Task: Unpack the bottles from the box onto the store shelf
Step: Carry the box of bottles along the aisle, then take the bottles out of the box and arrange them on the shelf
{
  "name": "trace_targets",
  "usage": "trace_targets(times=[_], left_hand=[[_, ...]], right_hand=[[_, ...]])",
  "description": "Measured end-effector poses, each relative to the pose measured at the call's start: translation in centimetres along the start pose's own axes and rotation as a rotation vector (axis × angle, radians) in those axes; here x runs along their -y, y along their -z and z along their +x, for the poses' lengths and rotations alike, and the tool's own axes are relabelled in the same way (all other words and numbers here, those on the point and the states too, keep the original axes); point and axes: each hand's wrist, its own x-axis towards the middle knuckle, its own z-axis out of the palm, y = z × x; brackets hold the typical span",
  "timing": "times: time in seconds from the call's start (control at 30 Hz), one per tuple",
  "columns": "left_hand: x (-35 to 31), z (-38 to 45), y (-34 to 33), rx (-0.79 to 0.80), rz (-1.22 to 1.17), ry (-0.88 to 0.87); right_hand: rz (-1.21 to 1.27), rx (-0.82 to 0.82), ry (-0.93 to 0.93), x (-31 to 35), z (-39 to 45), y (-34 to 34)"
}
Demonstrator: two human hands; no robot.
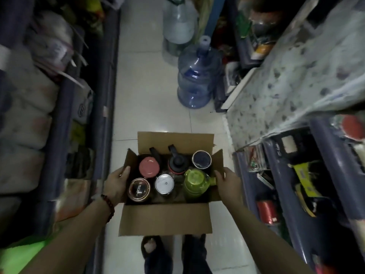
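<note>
An open cardboard box hangs above the aisle floor, carried between both hands. My left hand grips its left wall, thumb over the rim. My right hand grips the right wall the same way. Several bottles stand upright inside: a pink-lidded one, a black-capped one, a dark open-topped cup, a copper-lidded one, a silver-lidded one and a green one. A store shelf with a speckled covering runs along the right.
Two large water jugs, one blue and one clear, stand on the white tiled floor ahead. Blue shelving packed with goods lines the right; sacks and bagged goods fill the left shelves. My feet are below the box.
</note>
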Motion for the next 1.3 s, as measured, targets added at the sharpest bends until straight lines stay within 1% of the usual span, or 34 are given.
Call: trace_targets(times=[0.1, 0.27, 0.47, 0.57, 0.63, 0.73, 0.93, 1.03, 1.1, 1.2, 1.3], left_hand=[[2.5, 4.5, -2.2, -0.029, -0.064, 0.051], [6.0, 10.7, -5.2, -0.020, -0.157, 0.106], [10.0, 17.4, -8.2, -0.041, -0.149, 0.094], [11.3, 19.5, -9.5, -0.101, -0.149, 0.078], [12.0, 20.7, -10.1, -0.113, -0.136, 0.072], [12.7, 22.7, -11.0, -0.131, -0.102, 0.026], [13.8, 26.0, -12.2, -0.148, -0.079, -0.056], [14.1, 26.9, -12.7, -0.135, -0.084, -0.038], [14.3, 27.3, -13.1, -0.155, -0.081, -0.037], [14.2, 28.0, -13.2, -0.177, -0.073, -0.055], [14.4, 28.6, -12.8, -0.162, -0.044, -0.054]], right_hand=[[-0.016, 0.011, 0.078, -1.2, 5.2, -3.5], [-0.080, 0.006, 0.152, -3.8, 11.4, -9.1], [-0.113, -0.012, 0.205, -7.0, 16.1, -15.5], [-0.103, -0.016, 0.229, -8.2, 17.8, -18.1], [-0.099, -0.021, 0.234, -9.0, 18.6, -19.6], [-0.091, -0.029, 0.234, -9.8, 19.6, -21.3], [-0.069, -0.101, 0.240, -11.5, 20.2, -23.7], [-0.062, -0.091, 0.229, -12.3, 20.6, -24.5], [-0.053, -0.102, 0.223, -13.0, 20.8, -24.9], [-0.062, -0.132, 0.258, -13.5, 21.1, -25.0], [-0.051, -0.112, 0.247, -13.9, 21.3, -24.7]])
